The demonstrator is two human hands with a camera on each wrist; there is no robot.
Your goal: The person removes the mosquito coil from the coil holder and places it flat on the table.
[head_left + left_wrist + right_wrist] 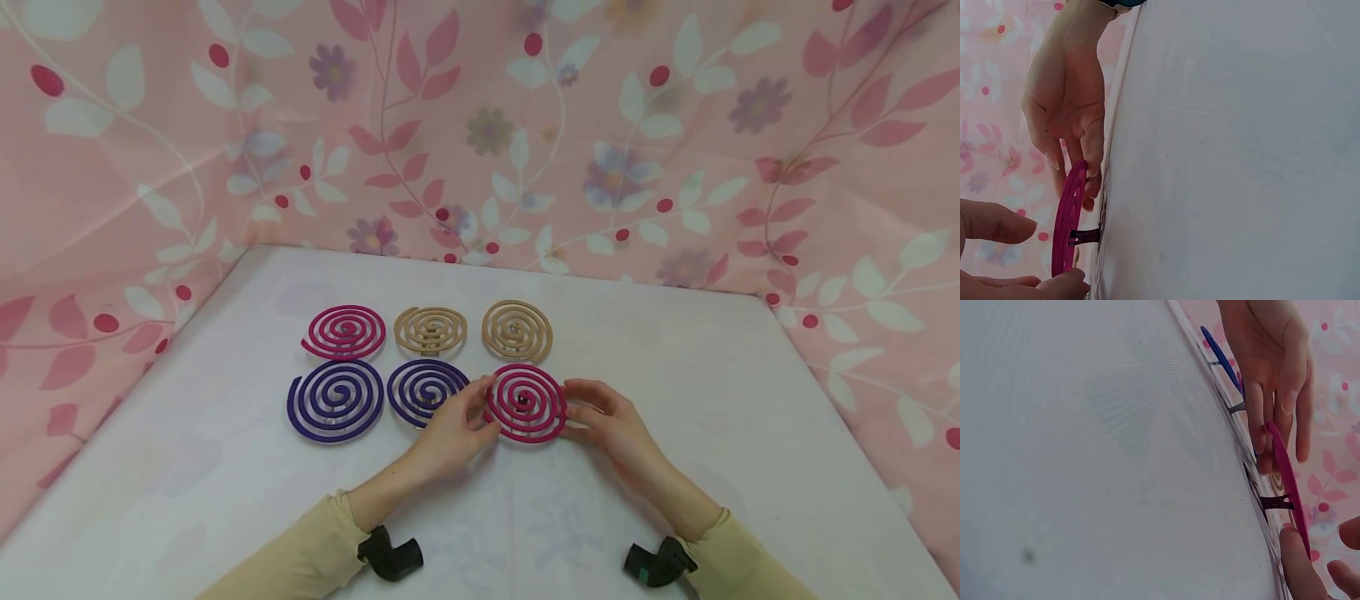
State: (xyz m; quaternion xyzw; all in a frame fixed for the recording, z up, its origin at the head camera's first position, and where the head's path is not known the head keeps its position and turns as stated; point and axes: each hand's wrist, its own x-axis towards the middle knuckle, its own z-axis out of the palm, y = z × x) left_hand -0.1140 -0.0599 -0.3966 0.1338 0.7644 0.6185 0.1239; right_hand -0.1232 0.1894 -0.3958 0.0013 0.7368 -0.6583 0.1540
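A pink mosquito coil sits tilted on a small dark stand near the middle of the table. My left hand is at its left edge, fingers touching the rim. On the opposite edge, the fingers of my right hand touch or nearly touch the coil. Both thumbs look apart from it in the wrist views, and the fingers are fairly straight. Left of it lie two dark blue coils, one partly behind my left hand. Behind stand another pink coil and two tan coils.
A white cloth covers the table. Pink floral fabric hangs behind it and along both sides. Each wrist carries a black camera mount, and small stands show under the coils.
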